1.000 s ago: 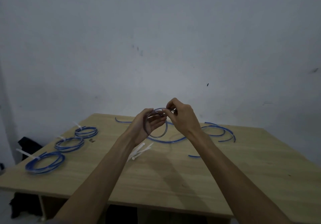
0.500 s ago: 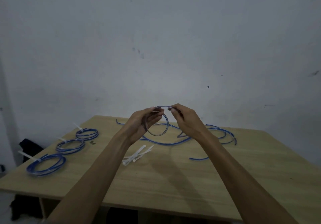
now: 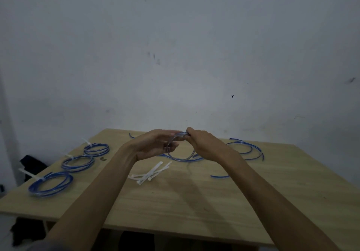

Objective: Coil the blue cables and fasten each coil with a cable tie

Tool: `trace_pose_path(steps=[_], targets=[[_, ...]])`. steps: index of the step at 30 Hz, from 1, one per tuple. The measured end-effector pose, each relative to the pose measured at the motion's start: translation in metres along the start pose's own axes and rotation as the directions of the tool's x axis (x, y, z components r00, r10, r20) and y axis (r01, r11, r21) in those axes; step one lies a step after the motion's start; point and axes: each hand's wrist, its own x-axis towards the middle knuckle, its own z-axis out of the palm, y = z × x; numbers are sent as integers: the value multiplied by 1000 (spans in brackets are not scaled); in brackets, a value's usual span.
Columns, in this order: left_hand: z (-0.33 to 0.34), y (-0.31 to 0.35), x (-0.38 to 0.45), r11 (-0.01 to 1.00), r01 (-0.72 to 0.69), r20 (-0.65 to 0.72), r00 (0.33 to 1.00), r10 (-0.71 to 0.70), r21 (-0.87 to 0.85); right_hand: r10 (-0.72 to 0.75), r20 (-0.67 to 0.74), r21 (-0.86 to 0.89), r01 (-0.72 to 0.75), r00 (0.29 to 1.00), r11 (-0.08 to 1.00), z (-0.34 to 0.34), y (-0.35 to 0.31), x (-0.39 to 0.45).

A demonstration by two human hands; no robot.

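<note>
Above the middle of the wooden table (image 3: 194,202) I hold a small loop of blue cable (image 3: 180,159). My left hand (image 3: 153,145) grips the loop's left side, fingers curled round it. My right hand (image 3: 204,145) pinches the cable at the loop's top. The rest of this cable trails loose on the table to the right (image 3: 245,147). A small pile of white cable ties (image 3: 151,174) lies just below the hands. Three finished blue coils with white ties lie at the left: the far coil (image 3: 96,149), the middle coil (image 3: 78,163) and the near coil (image 3: 50,184).
A short blue cable end (image 3: 220,176) lies right of the ties, another (image 3: 132,135) at the table's far edge. A grey wall stands right behind the table. Dark cloth (image 3: 31,165) sits beyond the table's left edge.
My hands have dropped slightly and drawn close at the loop's top. The right hand has shifted along the cable, and the loose cable on the right has moved a little.
</note>
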Motion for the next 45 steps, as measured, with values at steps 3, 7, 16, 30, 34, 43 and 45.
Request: trace_pose_path(steps=[3, 7, 16, 30, 34, 43, 45], targets=[[2, 8, 5, 966, 143, -81, 988, -128, 217, -19, 9, -100, 20, 1000, 995, 4, -4, -1], [6, 14, 9, 900, 195, -134, 979, -153, 389, 10, 30, 119, -13, 1000, 993, 3, -1, -5], [-6, 10, 9, 983, 145, -147, 981, -127, 112, 10, -241, 170, 32, 971, 985, -9, 33, -7], [-7, 18, 9, 923, -92, -38, 996, 84, -375, -38, -561, 153, 148, 827, 977, -30, 19, 21], [2, 31, 12, 809, -267, -106, 963, 249, -524, 58, -368, 338, 75, 928, 938, -27, 13, 18], [16, 51, 22, 736, -527, -308, 849, 429, -426, 137, -63, 397, -101, 989, 912, 13, 1, 3], [16, 51, 22, 766, -541, -346, 833, 432, -347, 100, -29, 313, -86, 995, 946, 14, -5, 2]])
